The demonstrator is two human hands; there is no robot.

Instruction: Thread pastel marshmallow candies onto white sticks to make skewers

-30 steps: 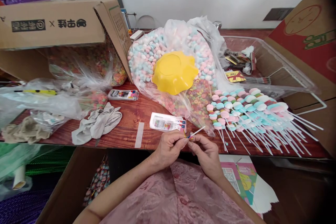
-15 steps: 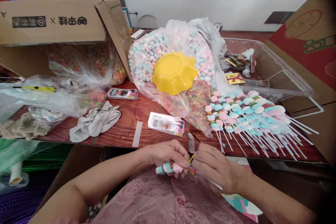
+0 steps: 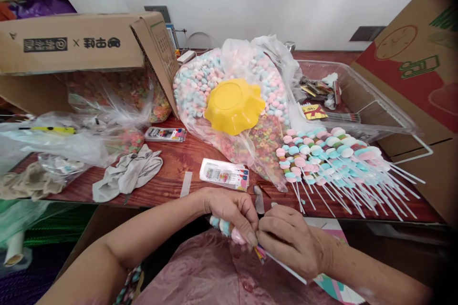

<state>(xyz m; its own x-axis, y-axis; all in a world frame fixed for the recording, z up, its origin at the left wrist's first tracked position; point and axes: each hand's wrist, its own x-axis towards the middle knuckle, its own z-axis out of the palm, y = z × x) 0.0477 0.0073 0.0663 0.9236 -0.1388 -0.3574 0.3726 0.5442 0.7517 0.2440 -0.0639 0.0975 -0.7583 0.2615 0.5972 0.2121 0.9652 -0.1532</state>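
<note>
Here, low in the view and just in front of the near edge of the reddish-brown wooden table (image 3: 171, 178), the left hand (image 3: 229, 212) and right hand (image 3: 289, 240) meet over a pink patterned lap cloth (image 3: 214, 276). Between them is a thin white stick threaded with pastel candy discs (image 3: 229, 229): three or four pink, white and pale-blue rounds show under the left fingers, some small multicoloured ring pieces sit at the pinch point, and the bare white stick runs out down and right past the right hand. The left hand pinches the candy end with fingers curled; the right hand is closed around the stick, its fingertips pressed against the left's. On the table to the right lies one large pile of finished pastel candy sticks (image 3: 332, 159), too many to count, their white stems fanned toward the edge. Behind it sits one clear plastic bag of pastel candies (image 3: 211, 78) with one yellow scalloped plastic bowl (image 3: 234, 105) upside down on it. Two small printed packets lie flat, one (image 3: 224, 174) near the hands and one (image 3: 165, 134) farther left. One crumpled grey cloth (image 3: 127, 174) lies to the left.
</note>
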